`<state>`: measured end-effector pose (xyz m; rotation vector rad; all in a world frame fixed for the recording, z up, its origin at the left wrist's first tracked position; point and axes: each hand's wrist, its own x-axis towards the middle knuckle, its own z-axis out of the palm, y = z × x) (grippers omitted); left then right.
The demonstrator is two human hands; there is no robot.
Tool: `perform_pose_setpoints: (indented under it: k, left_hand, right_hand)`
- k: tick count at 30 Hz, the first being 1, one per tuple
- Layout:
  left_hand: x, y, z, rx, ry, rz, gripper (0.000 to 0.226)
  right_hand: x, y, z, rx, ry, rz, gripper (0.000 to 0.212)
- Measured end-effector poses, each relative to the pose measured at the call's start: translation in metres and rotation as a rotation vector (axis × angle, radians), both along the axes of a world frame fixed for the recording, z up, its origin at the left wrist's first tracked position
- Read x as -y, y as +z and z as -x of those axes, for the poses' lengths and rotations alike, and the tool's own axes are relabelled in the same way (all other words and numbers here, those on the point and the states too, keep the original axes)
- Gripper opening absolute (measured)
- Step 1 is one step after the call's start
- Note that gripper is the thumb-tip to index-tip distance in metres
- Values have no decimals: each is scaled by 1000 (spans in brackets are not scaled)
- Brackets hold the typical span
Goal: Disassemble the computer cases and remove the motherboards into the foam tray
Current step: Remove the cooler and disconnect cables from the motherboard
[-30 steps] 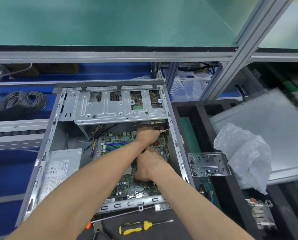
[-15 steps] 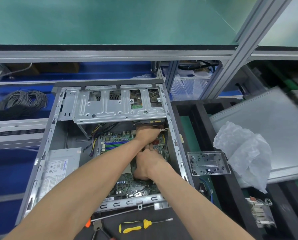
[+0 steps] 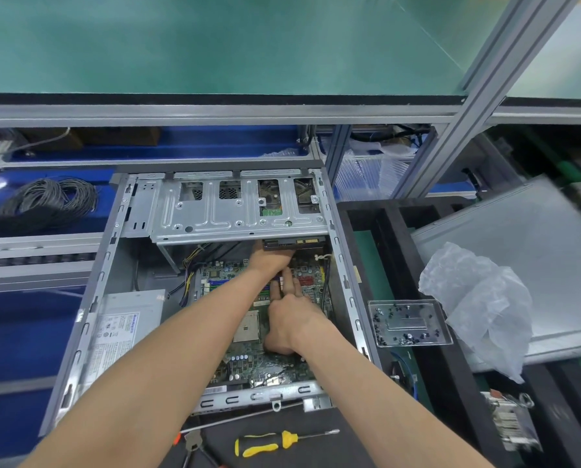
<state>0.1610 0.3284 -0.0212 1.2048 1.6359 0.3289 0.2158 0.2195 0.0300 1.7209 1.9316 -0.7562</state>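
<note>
With the left hand (image 3: 271, 261) reaching under the drive cage (image 3: 235, 211), its fingers hidden, and right fingers (image 3: 287, 282) extended on the motherboard (image 3: 248, 332), hard tugging could crack a connector.

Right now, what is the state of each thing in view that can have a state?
computer case: side open, lying flat
motherboard: still in the case
left hand: reaching under the drive cage, fingers hidden
right hand: fingers straight, on the motherboard
yellow screwdriver: lying unused before the case
screw tray: holds loose screws
</note>
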Motion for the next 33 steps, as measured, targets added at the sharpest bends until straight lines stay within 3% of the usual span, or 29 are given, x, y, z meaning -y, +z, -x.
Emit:
perform_pose_setpoints:
  k: [2, 6, 10, 15, 18, 21, 33]
  left_hand:
    - [-2, -8, 14, -78, -90, -19, 51]
    - [-11, -16, 29, -332, -266, -17, 43]
    - [-18, -11, 26, -403, -243, -8, 37]
    - [-7, -2, 19, -224, -215, -65, 55]
    - [3, 14, 2, -228, -543, 4, 35]
    - [10, 24, -15, -178, -666, -108, 17]
    - [19, 13, -22, -148, -560, -295, 22]
  right_hand:
    - [-1, -2, 0, 10, 5, 6, 93]
    - [-4, -5, 1, 15, 12, 6, 95]
    - [-4, -9, 0, 21, -5, 11, 98]
    - [-2, -8, 0, 21, -11, 9, 98]
    - [0, -1, 1, 9, -8, 14, 90]
    - [1, 3, 1, -5, -11, 3, 73]
    - [3, 5, 0, -26, -20, -40, 59]
